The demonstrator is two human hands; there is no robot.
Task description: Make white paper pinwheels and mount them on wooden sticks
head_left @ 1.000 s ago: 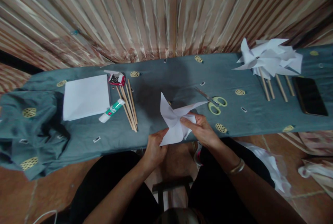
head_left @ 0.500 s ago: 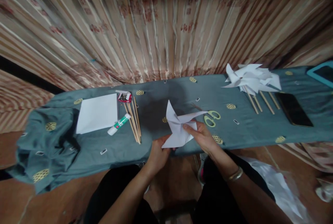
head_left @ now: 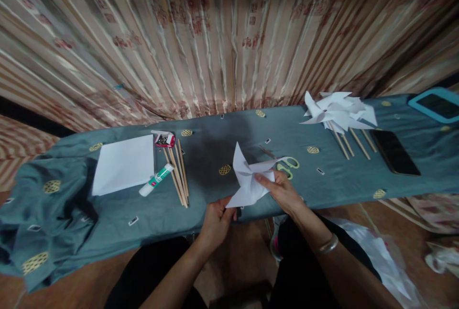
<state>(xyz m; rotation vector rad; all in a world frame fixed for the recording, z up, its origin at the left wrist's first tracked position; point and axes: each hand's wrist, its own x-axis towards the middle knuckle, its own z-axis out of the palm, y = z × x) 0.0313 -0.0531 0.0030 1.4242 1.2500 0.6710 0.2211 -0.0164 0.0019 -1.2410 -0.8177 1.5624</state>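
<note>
A person seated at a bench (head_left: 211, 156) spread with a blue-green pineapple-print cloth (head_left: 340, 180) holds a folded white paper pinwheel (head_left: 251, 187) over the near edge. The right hand (head_left: 286, 193), a silver bangle (head_left: 329, 243) at its wrist, has its fingers closed on the paper's right side, thumb pressed on the front. The left hand (head_left: 216, 220) is at the lower left point, fingers curled; whether they grip the paper cannot be told. Just behind the pinwheel lie green-handled scissors (head_left: 297, 162), partly hidden by one of its points. To the left are a stack of white paper (head_left: 124, 165), a glue stick (head_left: 156, 180), several loose wooden sticks (head_left: 184, 173) and an open red-and-white box (head_left: 165, 139) of small metal pieces. To the right, white pinwheels on sticks (head_left: 339, 108) overlap in a pile near a dark phone (head_left: 395, 152) and a blue-framed tablet (head_left: 439, 104). A striped curtain (head_left: 215, 36) hangs behind.
</note>
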